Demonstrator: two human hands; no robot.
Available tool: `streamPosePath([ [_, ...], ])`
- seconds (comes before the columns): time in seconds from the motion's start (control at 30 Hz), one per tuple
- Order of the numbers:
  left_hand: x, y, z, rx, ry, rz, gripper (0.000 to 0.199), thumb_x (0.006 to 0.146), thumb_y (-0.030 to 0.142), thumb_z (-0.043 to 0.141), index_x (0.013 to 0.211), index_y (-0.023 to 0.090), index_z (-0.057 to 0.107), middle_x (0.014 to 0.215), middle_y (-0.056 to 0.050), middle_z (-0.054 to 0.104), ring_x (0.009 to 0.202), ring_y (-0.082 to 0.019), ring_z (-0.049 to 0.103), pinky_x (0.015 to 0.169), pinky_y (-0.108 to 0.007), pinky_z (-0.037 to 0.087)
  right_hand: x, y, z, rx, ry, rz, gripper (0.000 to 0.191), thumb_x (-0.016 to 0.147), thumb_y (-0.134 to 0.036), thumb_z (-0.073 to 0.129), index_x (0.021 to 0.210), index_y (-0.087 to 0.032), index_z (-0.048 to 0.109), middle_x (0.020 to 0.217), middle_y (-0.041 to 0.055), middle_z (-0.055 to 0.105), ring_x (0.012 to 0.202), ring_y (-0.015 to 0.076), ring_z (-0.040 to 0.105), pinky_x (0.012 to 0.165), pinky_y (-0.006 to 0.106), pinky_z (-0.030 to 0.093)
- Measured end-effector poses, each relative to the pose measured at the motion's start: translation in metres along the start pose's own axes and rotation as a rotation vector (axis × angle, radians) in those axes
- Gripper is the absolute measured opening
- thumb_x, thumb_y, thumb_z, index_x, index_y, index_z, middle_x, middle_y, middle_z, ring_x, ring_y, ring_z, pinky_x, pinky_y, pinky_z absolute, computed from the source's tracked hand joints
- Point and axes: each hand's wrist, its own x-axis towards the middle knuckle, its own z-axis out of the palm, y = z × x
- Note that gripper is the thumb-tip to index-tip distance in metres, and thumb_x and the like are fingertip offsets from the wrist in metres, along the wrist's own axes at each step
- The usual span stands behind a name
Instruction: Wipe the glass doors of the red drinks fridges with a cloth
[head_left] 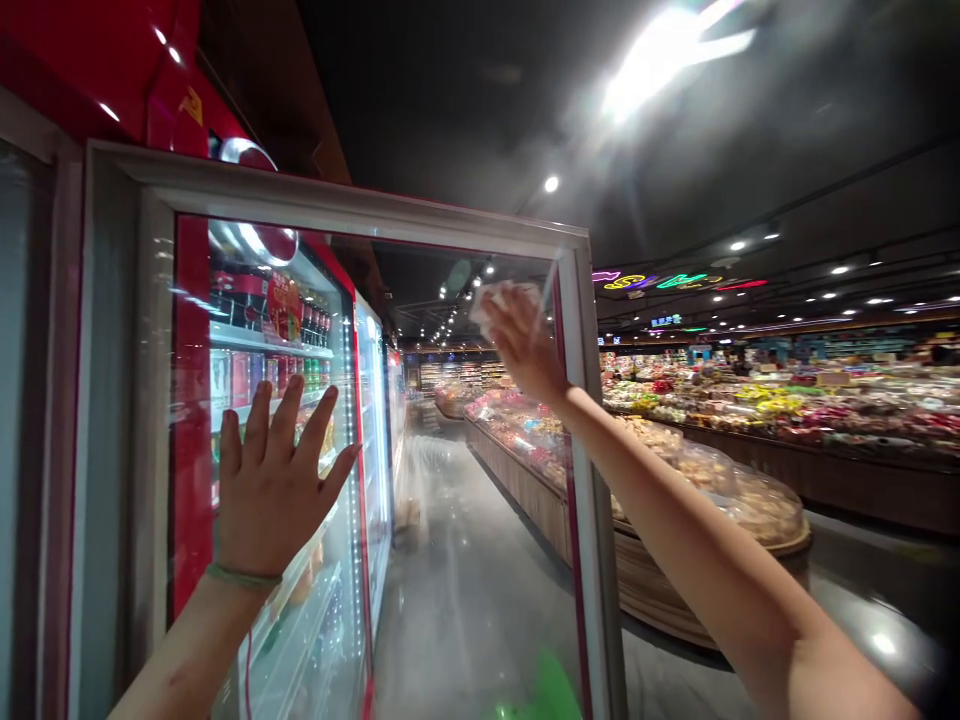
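Note:
A glass fridge door (pixel 341 205) with a grey frame stands swung out in front of me. My left hand (pixel 270 480) is open against its pane, fingers spread, a thin band around the wrist. Near the pane's upper right corner, my right hand (pixel 521 340) presses a thin whitish cloth (pixel 487 300) flat to the glass. That hand is slightly blurred, and whether the cloth is fabric or paper I cannot tell.
Behind the glass, a red drinks fridge (pixel 191 420) holds bottles and cans on lit shelves. A shop aisle (pixel 442 560) runs ahead. On the right stands a rounded wooden display counter (pixel 660 590) with packaged goods under clear covers. Beyond it are more goods displays (pixel 780 400).

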Motion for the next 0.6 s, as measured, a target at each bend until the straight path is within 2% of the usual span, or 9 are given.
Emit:
streamPosePath([
  [0.07, 0.0, 0.0, 0.0, -0.005, -0.006, -0.007, 0.078, 0.096, 0.043, 0.065, 0.164, 0.037, 0.025, 0.171, -0.002, 0.023, 0.159, -0.036, 0.02, 0.131, -0.062, 0.013, -0.014, 0.01, 0.004, 0.004, 0.098, 0.21, 0.055, 0.11, -0.045, 0.019, 0.165, -0.042, 0.015, 0.173, -0.0083, 0.019, 0.162, 0.022, 0.011, 0.133, 0.057, 0.016],
  [0.13, 0.0, -0.001, 0.0, -0.005, -0.019, -0.012, 0.078, 0.097, 0.044, 0.064, 0.164, 0.037, 0.024, 0.172, -0.001, 0.021, 0.159, -0.035, 0.019, 0.132, -0.062, 0.012, -0.035, 0.0, 0.009, 0.01, 0.113, 0.293, 0.057, 0.11, -0.047, 0.019, 0.165, -0.04, 0.011, 0.174, -0.0056, 0.014, 0.162, 0.0248, 0.011, 0.131, 0.059, 0.019],
  [0.2, 0.0, -0.001, 0.001, -0.001, -0.027, -0.008, 0.078, 0.097, 0.045, 0.064, 0.164, 0.037, 0.024, 0.172, -0.001, 0.021, 0.159, -0.035, 0.018, 0.132, -0.061, 0.012, -0.048, -0.023, 0.014, 0.015, 0.029, 0.184, 0.057, 0.11, -0.044, 0.021, 0.166, -0.039, 0.01, 0.174, -0.0055, 0.012, 0.162, 0.0245, 0.011, 0.131, 0.059, 0.02],
  [0.27, 0.0, -0.002, 0.002, 0.01, -0.023, 0.001, 0.077, 0.098, 0.045, 0.063, 0.164, 0.037, 0.024, 0.172, -0.002, 0.021, 0.159, -0.035, 0.018, 0.132, -0.062, 0.012, -0.045, -0.039, 0.016, 0.02, -0.063, 0.004, 0.056, 0.11, -0.04, 0.024, 0.165, -0.04, 0.015, 0.173, -0.0074, 0.016, 0.162, 0.0217, 0.011, 0.133, 0.054, 0.02],
  [0.33, 0.0, -0.002, 0.003, 0.031, -0.02, 0.008, 0.078, 0.097, 0.046, 0.064, 0.164, 0.035, 0.025, 0.172, -0.003, 0.022, 0.159, -0.036, 0.019, 0.131, -0.063, 0.013, -0.033, -0.034, 0.015, 0.025, -0.082, -0.062, 0.054, 0.11, -0.038, 0.025, 0.164, -0.04, 0.021, 0.172, -0.0084, 0.02, 0.161, 0.0208, 0.012, 0.133, 0.053, 0.018],
  [0.4, 0.0, -0.002, 0.002, 0.054, -0.028, 0.013, 0.079, 0.097, 0.046, 0.065, 0.164, 0.033, 0.025, 0.172, -0.005, 0.022, 0.159, -0.037, 0.02, 0.131, -0.063, 0.014, -0.027, -0.015, 0.014, 0.042, -0.034, 0.03, 0.054, 0.11, -0.04, 0.024, 0.164, -0.039, 0.024, 0.173, -0.0071, 0.021, 0.161, 0.0235, 0.013, 0.133, 0.055, 0.018],
  [0.47, 0.0, -0.002, 0.001, 0.069, -0.038, 0.012, 0.08, 0.096, 0.047, 0.066, 0.164, 0.032, 0.026, 0.172, -0.006, 0.023, 0.159, -0.038, 0.02, 0.131, -0.062, 0.014, -0.04, 0.001, 0.015, 0.06, 0.059, 0.208, 0.054, 0.11, -0.043, 0.024, 0.164, -0.038, 0.024, 0.173, -0.0043, 0.021, 0.161, 0.0281, 0.015, 0.131, 0.059, 0.02],
  [0.53, 0.0, -0.001, 0.0, 0.069, -0.053, 0.005, 0.079, 0.096, 0.047, 0.065, 0.164, 0.031, 0.027, 0.172, -0.007, 0.023, 0.159, -0.037, 0.019, 0.132, -0.061, 0.012, -0.063, -0.004, 0.02, 0.073, 0.128, 0.337, 0.056, 0.11, -0.044, 0.024, 0.165, -0.039, 0.018, 0.173, -0.003, 0.019, 0.161, 0.0311, 0.016, 0.129, 0.064, 0.023],
  [0.6, 0.0, -0.001, -0.001, 0.06, -0.06, 0.002, 0.078, 0.097, 0.046, 0.064, 0.164, 0.032, 0.026, 0.173, -0.006, 0.021, 0.159, -0.037, 0.018, 0.132, -0.06, 0.01, -0.08, -0.025, 0.024, 0.084, 0.096, 0.283, 0.058, 0.11, -0.041, 0.025, 0.165, -0.043, 0.009, 0.174, -0.005, 0.016, 0.161, 0.0297, 0.015, 0.129, 0.065, 0.024],
])
